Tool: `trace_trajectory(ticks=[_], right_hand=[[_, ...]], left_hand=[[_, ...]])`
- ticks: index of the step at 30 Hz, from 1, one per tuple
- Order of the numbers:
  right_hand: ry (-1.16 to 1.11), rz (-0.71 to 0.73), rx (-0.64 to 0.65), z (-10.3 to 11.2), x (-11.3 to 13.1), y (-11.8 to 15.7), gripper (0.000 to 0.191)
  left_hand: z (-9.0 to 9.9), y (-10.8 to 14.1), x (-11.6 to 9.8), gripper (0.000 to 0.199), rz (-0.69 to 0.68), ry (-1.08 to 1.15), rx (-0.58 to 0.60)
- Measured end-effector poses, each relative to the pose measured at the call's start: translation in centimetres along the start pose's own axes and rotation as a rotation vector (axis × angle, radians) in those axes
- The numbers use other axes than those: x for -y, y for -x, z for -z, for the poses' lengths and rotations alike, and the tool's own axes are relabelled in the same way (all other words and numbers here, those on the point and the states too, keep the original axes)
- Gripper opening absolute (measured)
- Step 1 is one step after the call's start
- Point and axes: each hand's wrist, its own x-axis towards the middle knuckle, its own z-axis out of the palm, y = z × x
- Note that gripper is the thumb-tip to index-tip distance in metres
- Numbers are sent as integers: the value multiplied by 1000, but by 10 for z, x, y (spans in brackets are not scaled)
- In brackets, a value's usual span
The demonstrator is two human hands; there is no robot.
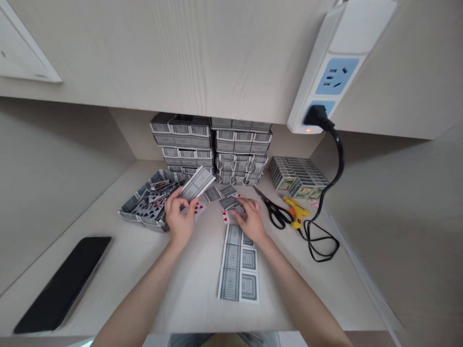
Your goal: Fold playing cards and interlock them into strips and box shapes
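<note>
My left hand (180, 217) pinches a pair of joined playing cards (197, 184), grey patterned backs showing, tilted up to the right. Just below it lies a face-up card with red hearts (199, 210). My right hand (251, 219) reaches over a loose scatter of playing cards (227, 202), its thumb and fingers apart and close to them; whether they touch is unclear. Below that hand a flat panel of joined cards (231, 270) lies back side up on the desk, its upper right part hidden by my right wrist.
A card-covered tray (137, 218) holding cards and tools stands left. Card-covered boxes (240, 144) are stacked behind, beside card packs (298, 176). Black scissors (277, 212), a yellow glue gun (296, 211) and its cord lie right. A black phone-like slab (65, 284) lies left. A power strip (336, 72) hangs above.
</note>
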Motion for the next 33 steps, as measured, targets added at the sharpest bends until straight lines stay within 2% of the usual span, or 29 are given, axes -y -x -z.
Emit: trace_trajectory(ticks=[3,5,9,15,20,24,28,31,33], right_hand=[[-73,144,106,-9,17,-7,32],[-73,266,234,-17,31,-13,35],[71,526,443,-37,59,-29,44],[377,657,531,-59,81,-50,30],[468,759,592,-59,81,-51,24],[464,754,616,-56,81,-46,22],[390,675,651,-45,85,-48,21],[266,538,579,-25,80,-52,21],[158,391,446,-7,69,-50,22]], left_hand=[[2,-2,-1,24,-6,3,-35],[2,-2,-1,25,-21,0,-26],[3,-2,0,25,-41,-1,-3],[1,-2,2,24,-53,16,19],[1,-2,1,24,-56,20,33],[2,-1,1,24,-60,26,47],[2,-1,0,25,-56,40,31],[1,-1,-1,25,-24,86,-2],[1,-1,0,25,3,130,-31]])
